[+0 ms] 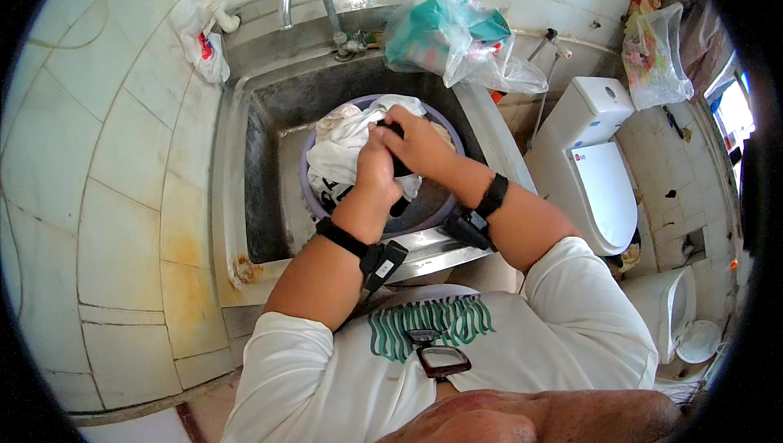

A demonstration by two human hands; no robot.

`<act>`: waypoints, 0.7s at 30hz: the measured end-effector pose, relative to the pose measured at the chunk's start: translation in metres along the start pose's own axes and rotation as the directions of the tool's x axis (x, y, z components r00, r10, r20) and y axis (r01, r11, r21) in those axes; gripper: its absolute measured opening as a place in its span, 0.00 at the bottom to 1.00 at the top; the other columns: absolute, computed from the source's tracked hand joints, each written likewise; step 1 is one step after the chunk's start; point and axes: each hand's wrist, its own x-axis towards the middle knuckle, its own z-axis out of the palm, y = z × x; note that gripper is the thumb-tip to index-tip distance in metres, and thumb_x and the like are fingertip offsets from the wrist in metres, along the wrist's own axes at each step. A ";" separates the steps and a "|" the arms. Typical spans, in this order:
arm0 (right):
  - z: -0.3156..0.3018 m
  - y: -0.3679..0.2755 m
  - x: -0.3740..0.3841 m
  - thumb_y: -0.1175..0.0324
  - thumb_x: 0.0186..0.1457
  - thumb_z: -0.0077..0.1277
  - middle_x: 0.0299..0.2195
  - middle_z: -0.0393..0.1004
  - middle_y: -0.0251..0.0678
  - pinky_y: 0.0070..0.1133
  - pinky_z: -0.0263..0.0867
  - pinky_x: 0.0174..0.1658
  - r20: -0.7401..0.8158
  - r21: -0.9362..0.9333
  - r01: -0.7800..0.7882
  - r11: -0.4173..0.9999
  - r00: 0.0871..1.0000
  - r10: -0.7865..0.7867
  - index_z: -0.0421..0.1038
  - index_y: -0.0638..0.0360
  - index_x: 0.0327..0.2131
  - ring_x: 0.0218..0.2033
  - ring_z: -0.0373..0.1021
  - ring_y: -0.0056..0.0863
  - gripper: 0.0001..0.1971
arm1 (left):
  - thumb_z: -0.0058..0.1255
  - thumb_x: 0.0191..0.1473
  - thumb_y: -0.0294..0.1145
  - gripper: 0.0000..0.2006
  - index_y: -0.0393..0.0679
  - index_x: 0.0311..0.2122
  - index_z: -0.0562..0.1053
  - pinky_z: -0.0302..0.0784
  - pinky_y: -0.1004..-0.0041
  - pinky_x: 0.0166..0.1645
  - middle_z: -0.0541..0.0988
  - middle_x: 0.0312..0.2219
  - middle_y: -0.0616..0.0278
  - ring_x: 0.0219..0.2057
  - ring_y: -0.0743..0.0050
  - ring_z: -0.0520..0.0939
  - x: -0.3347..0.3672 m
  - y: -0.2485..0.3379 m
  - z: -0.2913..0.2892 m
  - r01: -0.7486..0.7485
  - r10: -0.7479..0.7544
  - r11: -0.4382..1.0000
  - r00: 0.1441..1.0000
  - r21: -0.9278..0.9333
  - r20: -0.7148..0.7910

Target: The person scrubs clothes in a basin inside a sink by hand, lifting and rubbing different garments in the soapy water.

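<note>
One black cloth, bunched between left hand and right hand, over the middle of the basin. Visible part runs front to back: long axis roughly from the sink's front edge toward its back edge, upper end tucked under the right fingers. Full outline hidden by the hands, so can't tell which end is which.

Cloth looks soft, matte, crumpled. Whites: thin, creased fabric heaped left of and behind the hands, one with black print. Basin is round, purple; sink is rectangular dull steel, rust-stained at its front left corner. Basin sits nearer the sink's right and front edges.

Fingers: right ones curled over the cloth, closed on it; left ones bent and closed against its left side, tips meeting the right hand. Grip force: can't tell. Cloth lies between the palms, below the right fingers.

Curved metal tap at the sink's back edge; crinkled clear bag on its back right corner.
</note>
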 end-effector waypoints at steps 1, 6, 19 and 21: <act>-0.001 -0.016 -0.005 0.61 0.54 0.49 0.26 0.70 0.52 0.35 0.63 0.33 0.044 0.022 0.067 0.997 0.997 -0.068 0.66 0.63 0.33 0.30 0.69 0.50 0.13 | 0.34 0.59 0.56 0.25 0.45 0.50 0.65 0.68 0.60 0.51 0.70 0.48 0.58 0.48 0.62 0.71 0.010 -0.001 -0.010 0.058 -0.051 0.990 0.997 -0.127 0.063; 0.004 -0.008 0.002 0.62 0.53 0.49 0.24 0.69 0.57 0.40 0.62 0.31 -0.013 -0.060 0.091 0.994 0.996 -0.092 0.65 0.64 0.27 0.29 0.67 0.57 0.13 | 0.35 0.60 0.50 0.21 0.44 0.47 0.67 0.71 0.60 0.48 0.74 0.43 0.58 0.44 0.62 0.75 0.004 -0.004 -0.003 0.041 -0.038 0.999 0.994 -0.024 0.098; 0.001 -0.024 -0.006 0.63 0.53 0.49 0.20 0.68 0.51 0.31 0.61 0.27 0.086 -0.061 0.178 0.982 0.981 -0.173 0.65 0.65 0.25 0.22 0.65 0.48 0.14 | 0.35 0.59 0.48 0.19 0.46 0.46 0.68 0.69 0.60 0.49 0.73 0.44 0.56 0.46 0.61 0.74 0.027 -0.012 -0.033 0.092 -0.054 0.986 0.966 -0.139 0.254; 0.004 -0.001 0.002 0.63 0.53 0.49 0.20 0.68 0.51 0.32 0.61 0.27 0.030 -0.102 0.111 0.989 0.994 -0.108 0.66 0.65 0.24 0.22 0.65 0.48 0.14 | 0.34 0.58 0.46 0.19 0.44 0.45 0.68 0.69 0.57 0.48 0.73 0.44 0.55 0.46 0.59 0.74 0.000 -0.005 0.001 0.076 -0.074 0.994 0.997 0.073 -0.026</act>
